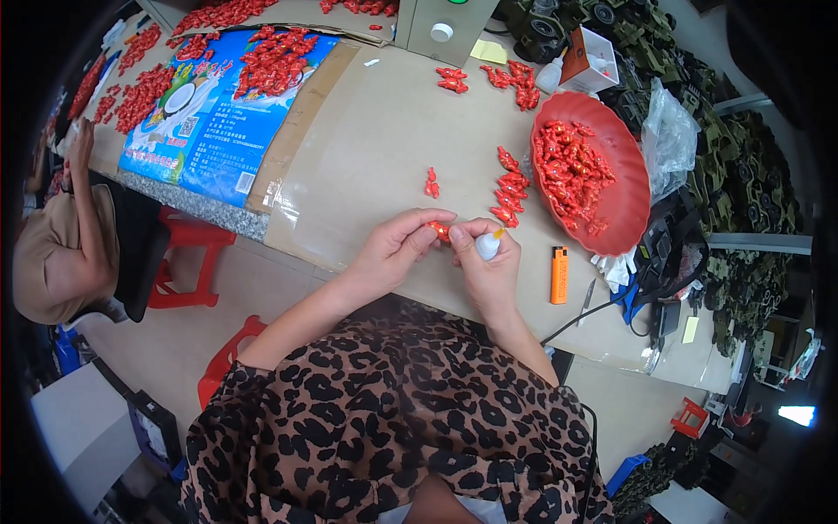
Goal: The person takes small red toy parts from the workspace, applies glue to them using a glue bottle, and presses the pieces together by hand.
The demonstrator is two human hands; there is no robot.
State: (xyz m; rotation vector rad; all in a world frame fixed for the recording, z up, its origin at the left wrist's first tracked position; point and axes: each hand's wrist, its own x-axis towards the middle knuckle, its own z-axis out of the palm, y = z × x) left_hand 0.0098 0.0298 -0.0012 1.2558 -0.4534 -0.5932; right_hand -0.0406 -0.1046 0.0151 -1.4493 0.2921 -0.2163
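Observation:
My left hand (394,249) pinches a small glossy red figure (439,231) between thumb and fingertips, over the table. Close beside it, my right hand (491,278) is closed around a small white squeeze bottle (486,247) with a yellow tip, its thumb and fingertip touching the figure's end. One red piece (432,182) lies just beyond my hands. Farther right, a short column of red pieces (511,188) rests beside a scalloped red bowl (632,205) heaped with more of them.
Right of my hands lie an orange lighter (559,275) and a thin metal blade (587,297). A grey machine (443,33) stands at the back. Red pieces cover a blue printed sheet (196,162) at left, where another person (65,253) sits. Green camouflage toy parts (751,201) are piled at right.

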